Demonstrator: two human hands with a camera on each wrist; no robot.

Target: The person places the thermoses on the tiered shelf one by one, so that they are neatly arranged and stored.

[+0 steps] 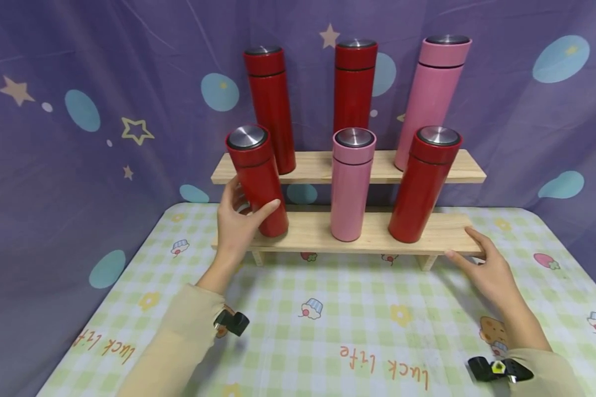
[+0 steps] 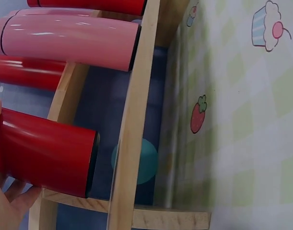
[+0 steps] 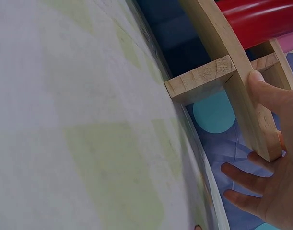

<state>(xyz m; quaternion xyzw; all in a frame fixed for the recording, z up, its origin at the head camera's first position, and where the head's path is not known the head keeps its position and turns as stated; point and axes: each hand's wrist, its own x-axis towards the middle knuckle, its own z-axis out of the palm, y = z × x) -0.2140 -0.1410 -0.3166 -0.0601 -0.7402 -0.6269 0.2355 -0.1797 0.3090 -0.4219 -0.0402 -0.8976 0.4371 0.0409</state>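
Observation:
In the head view my left hand (image 1: 235,220) grips a red thermos bottle (image 1: 258,182) with a steel-topped lid, thumb across its front. The left wrist view shows that red bottle's base (image 2: 91,165) held apart from the front edge of the lower shelf board. My right hand (image 1: 491,270) holds the right end of the two-tier wooden shelf (image 1: 308,234), thumb on the front edge, other fingers spread beyond the end. A pink thermos (image 1: 350,187) stands mid-board, and another red thermos (image 1: 424,184) stands on its right part.
On the upper board (image 1: 310,165) stand a red thermos (image 1: 273,110), a second red thermos (image 1: 355,88) and a pink thermos (image 1: 434,94). The shelf rests on a checked tablecloth (image 1: 347,320), before a purple curtain (image 1: 144,71) with stars.

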